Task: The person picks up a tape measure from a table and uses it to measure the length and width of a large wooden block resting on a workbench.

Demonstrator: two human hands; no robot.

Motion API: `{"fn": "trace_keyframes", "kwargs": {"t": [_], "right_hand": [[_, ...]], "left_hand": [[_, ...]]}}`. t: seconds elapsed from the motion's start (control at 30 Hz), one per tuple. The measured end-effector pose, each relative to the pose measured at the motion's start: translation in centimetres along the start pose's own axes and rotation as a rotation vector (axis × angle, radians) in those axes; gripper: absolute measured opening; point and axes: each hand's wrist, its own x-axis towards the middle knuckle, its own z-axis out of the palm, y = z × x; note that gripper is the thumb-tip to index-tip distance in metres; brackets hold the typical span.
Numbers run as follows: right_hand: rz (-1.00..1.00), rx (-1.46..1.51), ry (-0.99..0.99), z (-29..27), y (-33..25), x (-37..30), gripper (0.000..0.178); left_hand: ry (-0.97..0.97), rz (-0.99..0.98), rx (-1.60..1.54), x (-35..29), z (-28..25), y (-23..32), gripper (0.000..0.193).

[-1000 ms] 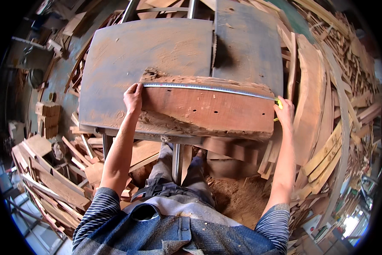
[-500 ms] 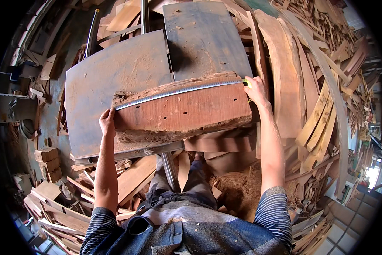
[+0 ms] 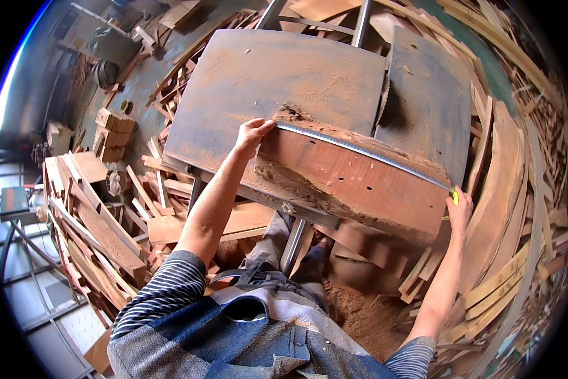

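Live-edge slab [image 3: 353,183]: lies across the saw table [image 3: 277,76].
Tape blade [image 3: 364,152]: stretched along the slab's far side.
Left hand [image 3: 253,137]: your fingers pinch its end.
Right hand [image 3: 460,210]: your fingers grip the yellow tape case [image 3: 455,198].

Grey worktop [image 3: 233,82]: light-brown sawdust [image 3: 325,85] coats parts of the surface; reddish-brown wooden slab [image 3: 356,179] lies at near right.

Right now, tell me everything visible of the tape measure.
The tape measure has a long, narrow, pale blade with fine markings, seemingly metal, and a yellow case mostly hidden in the right hand. The blade is drawn out along the top of the reddish board near its rough far edge, slanting down rightward. The left hand holds its other end.
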Motion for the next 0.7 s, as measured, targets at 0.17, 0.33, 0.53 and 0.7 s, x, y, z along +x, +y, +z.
{"fn": "trace_keyframes", "kwargs": {"t": [0.17,0.33,0.53,0.7], "right_hand": [[0.014,-0.046,-0.051,-0.4,0.0,0.3,0.052],[-0.006,-0.053,-0.033,0.0,0.3,0.4,0.051],[0.018,-0.030,-0.044,0.3,0.3,0.2,0.051],[0.004,-0.008,-0.025,0.0,0.6,-0.2,0.049]], "left_hand": [[0.031,0.045,-0.149,-0.1,0.8,-1.1,0.034],[0.168,0.098,-0.108,-0.8,1.8,-1.5,0.032],[0.243,0.163,-0.095,-1.1,2.4,-1.7,0.027],[0.259,0.228,-0.035,0.4,3.0,-2.3,0.021]]}}
